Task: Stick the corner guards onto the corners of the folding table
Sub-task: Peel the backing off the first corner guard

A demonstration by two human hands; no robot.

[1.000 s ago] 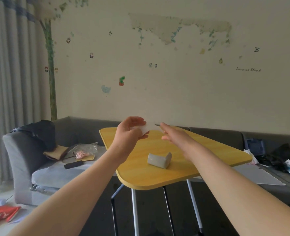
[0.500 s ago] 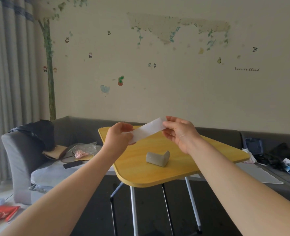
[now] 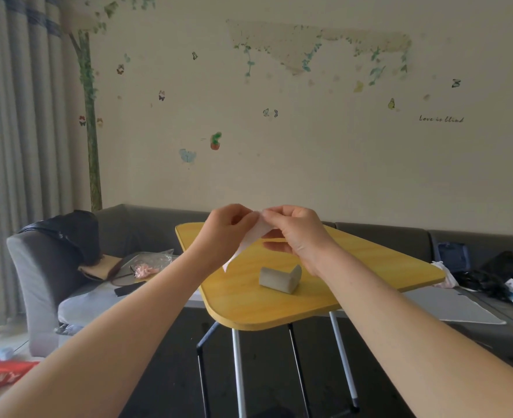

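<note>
change: white strip (image 3: pixel 250 241) was stretched flat between the two hands half a second ago; now hands are close together at its top end and the rest hangs loose, curling down toward the worktop. Camera framing about the same.
left hand (image 3: pixel 229 229): raised above the far part of the worktop, fingers curled, pinching the strip's upper end.
right hand (image 3: pixel 297 233): just beside the left, thumb and fingers curled on the same end; looks like picking at a layer, though the split itself is too small to see.
meaning: my read is that the strip is adhesive tape or its backing, being peeled. No guard stuck yet; task is early.
corner guard (image 3: pixel 280 279): grey L-shaped piece lying on the yellow worktop (image 3: pixel 370 267), mid-surface, below the hands, touched by neither.
corners: near rounded corner (image 3: pixel 249 322) bare; right corner (image 3: pixel 440 277) bare, with something white just past it; far left corner (image 3: pixel 179 229) bare. Fourth corner hidden behind the hands.
edges: near corner overhangs the metal legs (image 3: pixel 238 372), open floor below it, easy approach from the camera side.
room: sofa (image 3: pixel 68 267) wraps the far and left sides, cluttered with a dark bag (image 3: pixel 65 233) and a plastic packet (image 3: pixel 151 262). Far corners sit close to it, so access there is tighter.
risk: loose tail could stick to itself or the worktop.
</note>
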